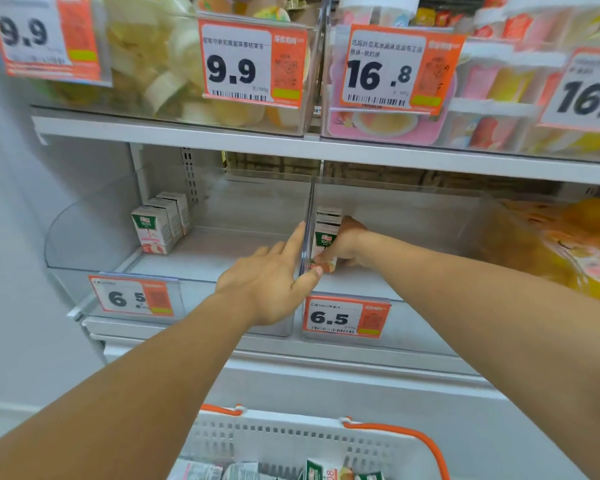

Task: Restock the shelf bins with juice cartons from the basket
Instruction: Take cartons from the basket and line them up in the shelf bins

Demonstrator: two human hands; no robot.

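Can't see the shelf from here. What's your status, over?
Right hand gripping juice cartons in right bin. Left hand open against the divider. Three cartons in left bin. More in basket. Nothing blocking.

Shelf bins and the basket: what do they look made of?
Shelf bins: clear, glossy rigid plastic, probably acrylic; the juice cartons show through the walls. Basket: white matte moulded plastic with slotted walls; its orange handles look plastic too.

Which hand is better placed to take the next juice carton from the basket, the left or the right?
Probably the left hand. It is open, only touching the clear divider, so it could drop to the basket. The right hand has its grip on a carton inside the right bin.
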